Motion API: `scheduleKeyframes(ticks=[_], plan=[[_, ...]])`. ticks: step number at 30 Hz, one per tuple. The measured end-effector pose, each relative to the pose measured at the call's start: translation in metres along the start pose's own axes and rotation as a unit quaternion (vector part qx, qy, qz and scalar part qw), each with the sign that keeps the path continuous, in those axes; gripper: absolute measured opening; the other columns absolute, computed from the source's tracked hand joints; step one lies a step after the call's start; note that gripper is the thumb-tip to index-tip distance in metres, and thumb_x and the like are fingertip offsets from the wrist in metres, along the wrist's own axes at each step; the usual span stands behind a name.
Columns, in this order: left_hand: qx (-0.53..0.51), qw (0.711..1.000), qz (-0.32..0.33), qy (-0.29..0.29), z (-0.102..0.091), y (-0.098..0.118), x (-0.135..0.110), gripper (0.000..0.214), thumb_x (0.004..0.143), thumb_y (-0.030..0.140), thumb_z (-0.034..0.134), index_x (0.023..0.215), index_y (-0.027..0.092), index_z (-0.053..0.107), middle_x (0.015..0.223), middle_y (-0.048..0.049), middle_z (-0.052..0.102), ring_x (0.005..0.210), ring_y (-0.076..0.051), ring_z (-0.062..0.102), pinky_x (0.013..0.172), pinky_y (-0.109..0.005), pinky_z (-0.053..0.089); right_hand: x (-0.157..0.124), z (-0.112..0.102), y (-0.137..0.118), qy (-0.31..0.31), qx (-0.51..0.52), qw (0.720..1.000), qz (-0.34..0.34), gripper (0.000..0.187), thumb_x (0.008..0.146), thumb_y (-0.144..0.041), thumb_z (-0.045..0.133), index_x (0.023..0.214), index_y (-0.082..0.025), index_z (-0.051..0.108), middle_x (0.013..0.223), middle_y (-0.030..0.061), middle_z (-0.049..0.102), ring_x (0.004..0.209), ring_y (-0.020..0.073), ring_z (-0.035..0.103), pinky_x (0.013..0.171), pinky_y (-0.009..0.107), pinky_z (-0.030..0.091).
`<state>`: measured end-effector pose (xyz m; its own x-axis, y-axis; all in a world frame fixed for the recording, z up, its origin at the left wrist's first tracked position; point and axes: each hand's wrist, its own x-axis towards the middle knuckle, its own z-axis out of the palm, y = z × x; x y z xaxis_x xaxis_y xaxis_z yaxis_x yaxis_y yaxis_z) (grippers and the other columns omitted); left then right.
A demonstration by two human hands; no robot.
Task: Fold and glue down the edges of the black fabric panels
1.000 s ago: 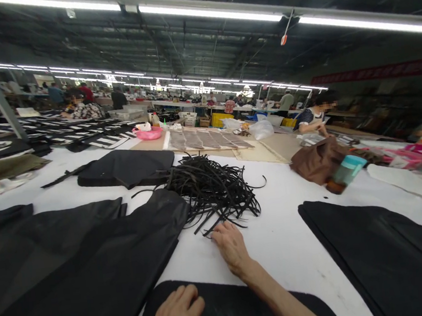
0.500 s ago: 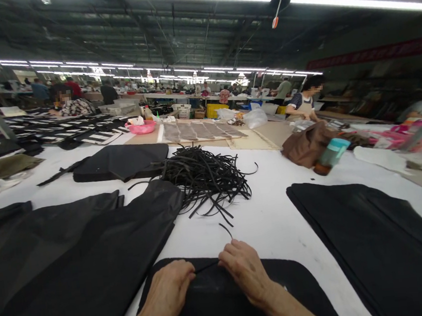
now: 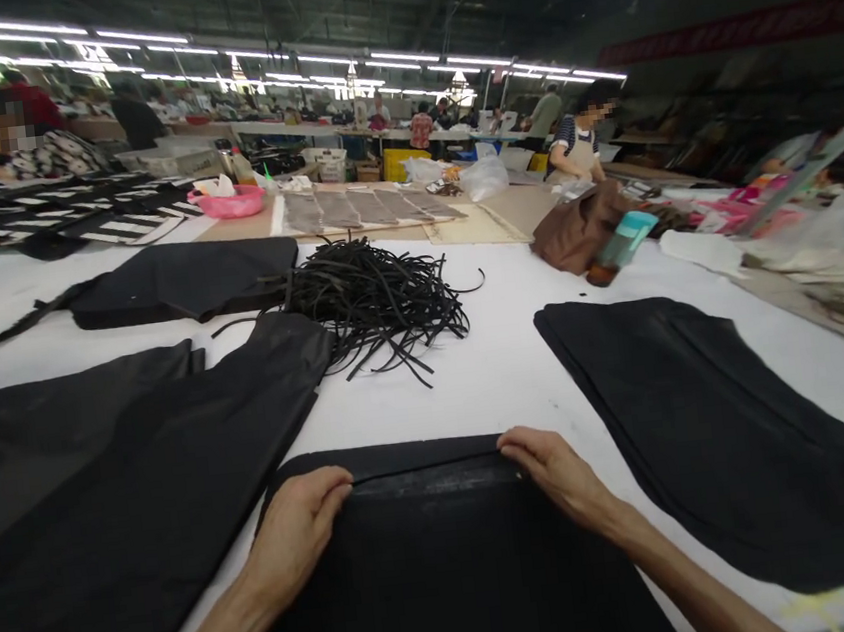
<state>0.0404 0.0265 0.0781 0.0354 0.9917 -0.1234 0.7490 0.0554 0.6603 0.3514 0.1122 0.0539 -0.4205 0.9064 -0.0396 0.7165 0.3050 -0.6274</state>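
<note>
A thin black strip (image 3: 427, 465) is stretched nearly straight between my two hands, just over the upper part of a black fabric panel (image 3: 449, 575). My left hand (image 3: 300, 520) pinches the strip's left end between thumb and fingers. At the other end my right hand (image 3: 555, 468) pinches it in the same way. Below the strip, a slightly shiny band runs across the panel. Beyond my hands lies a tangled pile of black strips (image 3: 382, 300) on the white table (image 3: 497, 389).
Black fabric pieces (image 3: 143, 466) lie at left, and a stack of black panels (image 3: 704, 417) at right. Behind are a folded black stack (image 3: 184, 281), a pink basin (image 3: 229, 201), a brown bag (image 3: 574, 225) and a teal-topped bottle (image 3: 622, 245). A co-worker (image 3: 581, 143) stands at the back right.
My hands have moved apart, the right one to the right, so a longer length of the strip is stretched between them. The view has tilted downward and shifted a little to the right.
</note>
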Motion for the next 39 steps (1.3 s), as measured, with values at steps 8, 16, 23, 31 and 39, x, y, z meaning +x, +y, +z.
scheduleKeyframes(ticks=[8,16,23,31,39], plan=[[-0.173,0.977,-0.126,-0.011,0.008,-0.021,0.013,0.023,0.07,0.036,0.048,0.061,0.017,0.056,0.054,0.0029,0.053,0.046,-0.011,0.044,0.046,-0.022,0.031,-0.006,-0.004,0.028,-0.034,0.109,0.982,0.154,0.025,0.076,-0.04,0.05,0.065,-0.019,0.057,0.055,-0.0041,0.044,0.054,0.0123,0.04,0.052,0.025,0.029],[-0.217,0.956,-0.197,0.019,0.016,-0.033,0.02,0.018,0.064,0.035,0.051,0.06,0.018,0.049,0.045,0.0046,0.05,0.033,-0.008,0.038,0.035,-0.02,0.024,-0.003,0.003,0.039,-0.075,0.16,0.955,0.238,0.036,0.066,-0.055,0.053,0.059,-0.02,0.048,0.049,-0.0047,0.037,0.045,0.01,0.031,0.045,0.025,0.02],[-0.161,0.966,-0.2,0.018,0.015,-0.035,0.019,0.011,0.067,0.023,0.044,0.062,0.017,0.052,0.047,0.0048,0.051,0.034,-0.009,0.043,0.035,-0.02,0.027,-0.01,0.006,0.042,-0.089,0.159,0.962,0.202,0.034,0.072,-0.054,0.047,0.066,-0.02,0.049,0.058,-0.0033,0.04,0.051,0.0119,0.037,0.048,0.025,0.026],[-0.122,0.967,-0.224,0.016,0.02,-0.04,0.022,0.01,0.067,0.021,0.046,0.063,0.017,0.053,0.046,0.0047,0.049,0.035,-0.009,0.043,0.034,-0.019,0.027,-0.005,0.011,0.044,-0.079,0.123,0.959,0.242,0.039,0.067,-0.058,0.045,0.067,-0.019,0.051,0.052,-0.0039,0.037,0.048,0.0124,0.034,0.047,0.026,0.023],[-0.082,0.973,-0.218,0.009,0.021,-0.04,0.022,0.011,0.067,0.019,0.043,0.063,0.017,0.053,0.048,0.0039,0.051,0.037,-0.011,0.047,0.037,-0.02,0.029,-0.004,0.009,0.029,-0.056,0.105,0.96,0.254,0.042,0.062,-0.061,0.045,0.064,-0.019,0.052,0.05,-0.0036,0.036,0.048,0.0129,0.034,0.048,0.027,0.023]])
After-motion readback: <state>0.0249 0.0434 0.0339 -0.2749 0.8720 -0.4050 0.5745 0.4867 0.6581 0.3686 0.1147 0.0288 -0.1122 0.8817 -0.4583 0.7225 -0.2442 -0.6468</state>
